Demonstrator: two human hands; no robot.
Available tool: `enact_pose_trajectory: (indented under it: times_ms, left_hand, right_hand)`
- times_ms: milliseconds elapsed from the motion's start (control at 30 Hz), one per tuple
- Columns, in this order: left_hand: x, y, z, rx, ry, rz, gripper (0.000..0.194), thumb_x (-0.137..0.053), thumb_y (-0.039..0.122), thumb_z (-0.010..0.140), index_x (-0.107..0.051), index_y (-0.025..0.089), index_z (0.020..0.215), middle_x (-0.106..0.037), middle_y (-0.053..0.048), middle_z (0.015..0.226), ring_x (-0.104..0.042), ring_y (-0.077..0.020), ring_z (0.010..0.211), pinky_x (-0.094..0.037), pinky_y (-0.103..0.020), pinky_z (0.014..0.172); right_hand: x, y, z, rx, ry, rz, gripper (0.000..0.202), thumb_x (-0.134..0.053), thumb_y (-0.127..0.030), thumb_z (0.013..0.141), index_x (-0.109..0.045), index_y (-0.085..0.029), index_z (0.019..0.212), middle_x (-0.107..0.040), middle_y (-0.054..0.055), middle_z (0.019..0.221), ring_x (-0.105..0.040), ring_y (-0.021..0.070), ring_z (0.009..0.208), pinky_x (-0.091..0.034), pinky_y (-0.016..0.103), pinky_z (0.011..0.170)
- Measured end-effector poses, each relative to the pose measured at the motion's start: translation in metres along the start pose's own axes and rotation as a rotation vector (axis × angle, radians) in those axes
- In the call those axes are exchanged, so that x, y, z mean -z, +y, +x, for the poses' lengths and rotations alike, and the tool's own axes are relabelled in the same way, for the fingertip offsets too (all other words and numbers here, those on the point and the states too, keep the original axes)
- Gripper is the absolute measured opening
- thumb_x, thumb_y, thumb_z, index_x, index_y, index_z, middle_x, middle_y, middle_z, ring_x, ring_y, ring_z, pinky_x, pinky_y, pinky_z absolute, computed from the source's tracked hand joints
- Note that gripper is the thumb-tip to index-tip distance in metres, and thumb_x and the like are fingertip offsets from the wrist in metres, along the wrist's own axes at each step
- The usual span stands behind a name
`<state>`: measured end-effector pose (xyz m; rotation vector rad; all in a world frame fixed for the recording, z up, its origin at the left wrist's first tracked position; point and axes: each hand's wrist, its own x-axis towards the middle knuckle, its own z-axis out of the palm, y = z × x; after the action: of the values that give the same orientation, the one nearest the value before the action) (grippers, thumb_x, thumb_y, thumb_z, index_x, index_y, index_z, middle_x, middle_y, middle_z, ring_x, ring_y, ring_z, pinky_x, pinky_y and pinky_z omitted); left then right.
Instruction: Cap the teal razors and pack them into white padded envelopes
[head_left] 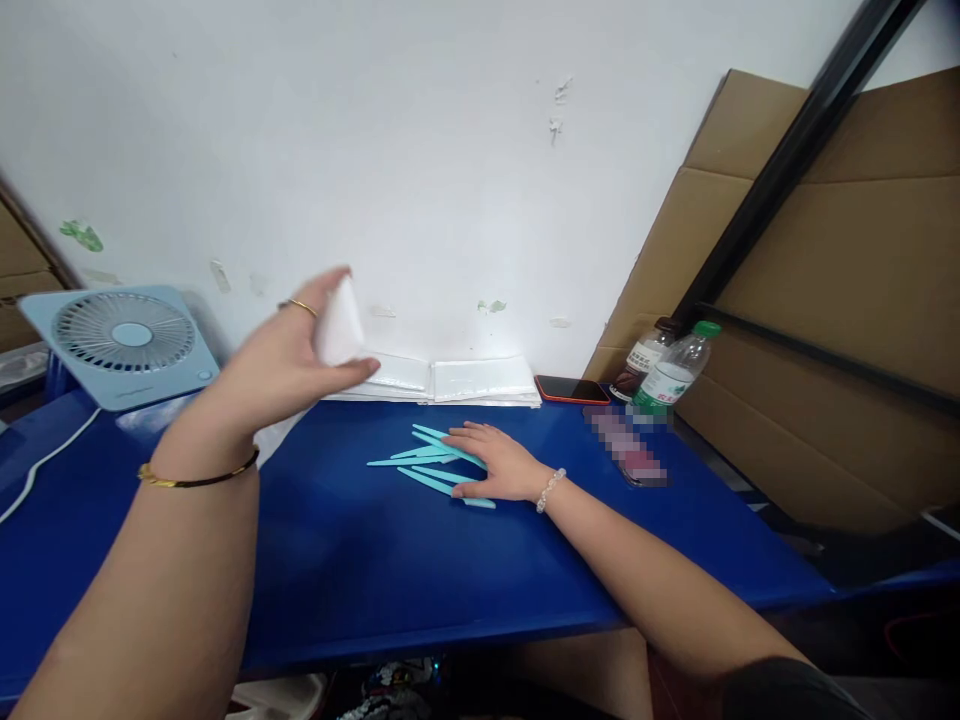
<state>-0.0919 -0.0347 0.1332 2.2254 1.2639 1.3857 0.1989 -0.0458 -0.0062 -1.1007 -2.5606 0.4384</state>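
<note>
Raised above the table at left centre, my left hand [296,345] grips a smooth white piece [342,325] between thumb and fingers. Motion blurs it, so I cannot tell whether it is a small box or folded packaging. Several thin, tapered turquoise plastic sticks [427,455] lie loosely fanned on the blue table [360,560]. My right hand [499,460] rests on their right ends, its fingers stretched out and the thumb apart. Its palm and fingers hide part of the sticks. Behind them, flat white packets [484,378] are stacked in two piles against the wall.
A light blue fan [127,335] stands at the left, its white cable [34,480] trailing across the table. At the right are a phone [574,389], a brown-capped bottle [645,358], a green-capped bottle [675,372] and a pixelated item [626,445]. Cardboard [840,260] borders the right side.
</note>
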Motion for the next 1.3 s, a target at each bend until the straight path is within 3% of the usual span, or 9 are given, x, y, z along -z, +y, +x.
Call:
enact_pose_trajectory:
  times_ms: [233,300,367,500,567,667,767,1000,1300]
  left_hand:
    - [-0.058,-0.069,-0.01,0.266,-0.877,0.496,0.111,-0.079,0.048,0.039,-0.041,0.017,0.139,-0.05,-0.019,0.134,-0.05,-0.0367,0.119,-0.041,-0.04,0.096]
    - [-0.064,-0.073,-0.013,0.297,-0.981,0.532,0.117,-0.079,0.052,0.034,-0.041,0.017,0.139,-0.042,-0.02,0.141,-0.042,-0.0378,0.126,-0.039,-0.04,0.098]
    - [-0.068,-0.068,-0.015,0.268,-0.958,0.475,0.11,-0.075,0.059,0.041,-0.043,0.019,0.137,-0.039,-0.018,0.143,-0.039,-0.0356,0.128,-0.038,-0.038,0.098]
    - [-0.086,-0.045,-0.02,0.128,-0.907,0.241,0.057,-0.057,0.056,0.069,-0.061,0.021,0.114,-0.063,-0.009,0.113,-0.059,-0.0238,0.098,-0.045,-0.029,0.079]
    - [-0.099,-0.036,-0.025,0.093,-0.952,0.199,0.039,-0.056,0.048,0.071,-0.066,0.021,0.097,-0.067,-0.006,0.094,-0.06,-0.0197,0.079,-0.044,-0.027,0.066]
    - [-0.115,-0.03,-0.03,0.126,-1.053,0.167,0.025,-0.055,0.04,0.07,-0.065,0.02,0.081,-0.066,-0.003,0.077,-0.056,-0.0164,0.065,-0.039,-0.025,0.055]
    - [-0.12,-0.031,-0.031,0.163,-1.056,0.123,0.021,-0.054,0.037,0.07,-0.063,0.019,0.077,-0.065,-0.002,0.074,-0.054,-0.0159,0.064,-0.039,-0.025,0.055]
    - [-0.124,-0.033,-0.028,0.149,-0.852,0.05,0.026,-0.05,0.039,0.074,-0.064,0.018,0.08,-0.065,-0.005,0.077,-0.054,-0.016,0.065,-0.038,-0.025,0.056]
    - [-0.138,-0.069,-0.022,0.16,-0.737,0.223,0.024,-0.053,0.041,0.075,-0.063,0.019,0.079,-0.063,-0.004,0.074,-0.055,-0.0177,0.066,-0.037,-0.026,0.057]
  right_hand:
    - [0.008,-0.011,-0.016,0.175,-0.101,0.139,0.05,-0.055,-0.035,0.087,-0.046,-0.033,0.136,-0.044,-0.001,0.143,-0.028,0.023,0.138,-0.026,0.043,0.113]
    - [0.009,-0.013,-0.019,0.195,-0.117,0.169,0.05,-0.056,-0.035,0.087,-0.046,-0.033,0.136,-0.044,-0.001,0.143,-0.028,0.0231,0.138,-0.026,0.043,0.113]
    - [0.01,-0.012,-0.02,0.191,-0.106,0.197,0.05,-0.054,-0.037,0.088,-0.044,-0.032,0.137,-0.044,0.0,0.143,-0.03,0.0226,0.138,-0.026,0.043,0.113]
    - [0.015,0.007,-0.019,0.075,0.14,0.237,0.036,-0.045,-0.035,0.093,-0.055,-0.028,0.127,-0.057,0.004,0.13,-0.047,0.02,0.125,-0.036,0.04,0.106]
    - [0.019,0.02,-0.02,-0.001,0.258,0.232,0.03,-0.047,-0.035,0.092,-0.064,-0.024,0.113,-0.063,0.007,0.116,-0.056,0.0196,0.111,-0.044,0.037,0.097]
    - [0.024,0.032,-0.024,-0.084,0.283,0.217,0.025,-0.052,-0.037,0.089,-0.07,-0.021,0.096,-0.065,0.007,0.101,-0.06,0.0186,0.095,-0.048,0.034,0.087]
    - [0.025,0.033,-0.026,-0.112,0.243,0.213,0.024,-0.055,-0.038,0.087,-0.07,-0.02,0.091,-0.065,0.006,0.094,-0.061,0.0176,0.088,-0.048,0.032,0.081]
    - [0.022,0.026,-0.02,-0.125,0.262,0.195,0.027,-0.056,-0.042,0.086,-0.068,-0.019,0.077,-0.063,0.004,0.084,-0.059,0.016,0.079,-0.046,0.029,0.074]
    - [0.025,0.066,-0.025,-0.293,0.327,0.058,0.022,-0.063,-0.041,0.081,-0.071,-0.02,0.078,-0.065,0.004,0.086,-0.059,0.0182,0.084,-0.043,0.032,0.079]
